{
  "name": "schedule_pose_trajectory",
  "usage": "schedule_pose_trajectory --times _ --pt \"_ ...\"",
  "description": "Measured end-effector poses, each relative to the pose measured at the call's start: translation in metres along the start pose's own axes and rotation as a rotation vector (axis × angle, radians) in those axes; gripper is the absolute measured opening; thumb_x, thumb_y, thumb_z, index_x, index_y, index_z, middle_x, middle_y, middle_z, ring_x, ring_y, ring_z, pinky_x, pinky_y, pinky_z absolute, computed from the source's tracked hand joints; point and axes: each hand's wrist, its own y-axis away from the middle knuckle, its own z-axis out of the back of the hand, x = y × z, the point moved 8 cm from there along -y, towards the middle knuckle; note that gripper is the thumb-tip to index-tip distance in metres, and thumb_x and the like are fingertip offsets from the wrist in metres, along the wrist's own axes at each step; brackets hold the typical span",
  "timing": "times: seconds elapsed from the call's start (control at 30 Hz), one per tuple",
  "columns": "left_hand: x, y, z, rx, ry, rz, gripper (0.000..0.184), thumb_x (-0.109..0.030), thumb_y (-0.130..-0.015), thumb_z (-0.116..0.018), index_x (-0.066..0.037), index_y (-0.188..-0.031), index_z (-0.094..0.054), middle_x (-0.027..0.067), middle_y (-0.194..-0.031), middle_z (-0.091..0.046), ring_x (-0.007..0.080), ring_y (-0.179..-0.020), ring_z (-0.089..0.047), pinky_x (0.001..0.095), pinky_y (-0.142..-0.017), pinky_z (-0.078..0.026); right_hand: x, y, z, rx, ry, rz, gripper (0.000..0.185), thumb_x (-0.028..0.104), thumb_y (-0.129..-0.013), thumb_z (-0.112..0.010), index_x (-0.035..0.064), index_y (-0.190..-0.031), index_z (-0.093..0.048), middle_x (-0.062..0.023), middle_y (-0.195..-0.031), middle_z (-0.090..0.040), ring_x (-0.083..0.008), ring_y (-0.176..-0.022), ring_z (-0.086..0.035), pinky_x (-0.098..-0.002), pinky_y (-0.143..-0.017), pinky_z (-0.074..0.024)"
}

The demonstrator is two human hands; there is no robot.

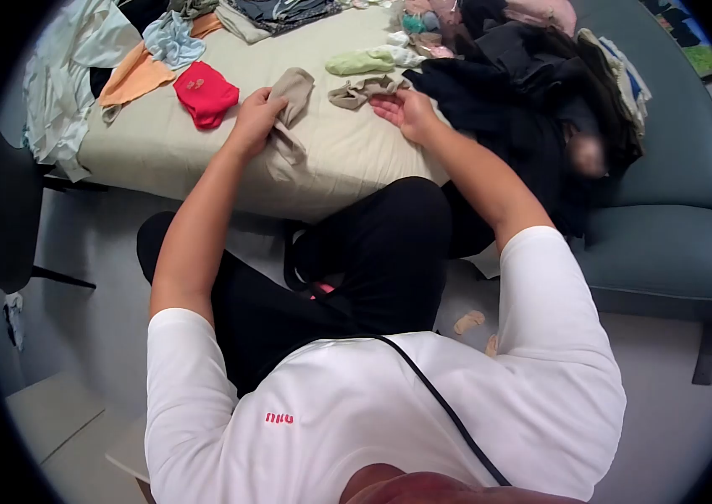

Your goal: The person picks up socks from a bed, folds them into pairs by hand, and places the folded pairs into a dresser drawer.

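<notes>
My left hand is closed around a beige sock. One part of that sock stands up above the fingers and another hangs down below them. To the right, my right hand has its palm partly turned up, with thumb and forefinger at the edge of a crumpled taupe sock, which they appear to pinch. Just behind it lie a light green sock and a white sock. A folded red garment rests left of my left hand.
A cream-covered bed spans the front. Orange cloth, light blue cloth and white fabric lie at its left. Dark clothes are heaped at right, against a dark green sofa. Small beige items lie on the floor.
</notes>
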Motion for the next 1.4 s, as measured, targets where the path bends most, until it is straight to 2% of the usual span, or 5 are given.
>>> schedule_pose_trajectory --times 0.5,0.7,0.83,1.23,1.4 --pt "-0.014 0.014 -0.006 0.099 -0.015 -0.114 0.044 -0.003 -0.093 -0.065 0.006 -0.135 -0.054 0.0118 -0.118 -0.069 0.0166 -0.102 -0.067 0.0298 -0.092 -0.052 0.006 -0.001 -0.003 -0.033 -0.15 0.123 0.029 0.022 -0.108 -0.051 -0.0037 -0.121 -0.058 -0.0191 -0.109 -0.07 -0.0291 -0.089 -0.074 -0.0392 -0.079 -0.0652" --pt "-0.025 0.017 -0.012 0.082 0.204 -0.084 0.05 0.005 -0.089 -0.054 0.002 -0.138 -0.054 0.0102 -0.117 -0.07 0.0187 -0.1 -0.069 0.0305 -0.09 -0.055 0.078 0.029 -0.062 -0.432 1.17 0.401 0.028 0.022 -0.095 -0.067 0.005 -0.117 -0.063 -0.0109 -0.098 -0.069 -0.0292 -0.08 -0.072 -0.0469 -0.074 -0.0613" --pt "-0.035 0.032 -0.029 0.281 0.258 0.043 0.052 0.004 -0.088 -0.055 0.0 -0.14 -0.054 0.0088 -0.115 -0.07 0.0177 -0.097 -0.069 0.0309 -0.087 -0.056 0.052 0.029 -0.149 0.206 0.249 0.079 0.03 0.024 -0.09 -0.077 0.0035 -0.111 -0.07 -0.0055 -0.097 -0.072 -0.0203 -0.083 -0.069 -0.0348 -0.078 -0.0564" --pt "-0.035 0.041 0.02 0.222 -0.573 0.239 0.064 -0.02 -0.089 -0.079 0.006 -0.141 -0.052 0.0143 -0.109 -0.071 0.0177 -0.09 -0.069 0.0317 -0.079 -0.055 0.051 -0.001 -0.096 -0.423 0.958 0.522 0.04 0.028 -0.083 -0.072 -0.0024 -0.108 -0.071 -0.0258 -0.105 -0.074 -0.036 -0.101 -0.073 -0.0409 -0.092 -0.0547" --pt "-0.045 0.027 0.031 -0.049 -0.474 -0.008 0.065 -0.031 -0.09 -0.08 0.006 -0.137 -0.056 0.0151 -0.112 -0.072 0.0186 -0.092 -0.069 0.0316 -0.076 -0.055 0.038 0.001 -0.084 -0.252 0.782 0.148 0.019 0.018 -0.082 -0.071 -0.0002 -0.086 -0.071 -0.0152 -0.08 -0.071 -0.026 -0.069 -0.069 -0.0429 -0.059 -0.0532"
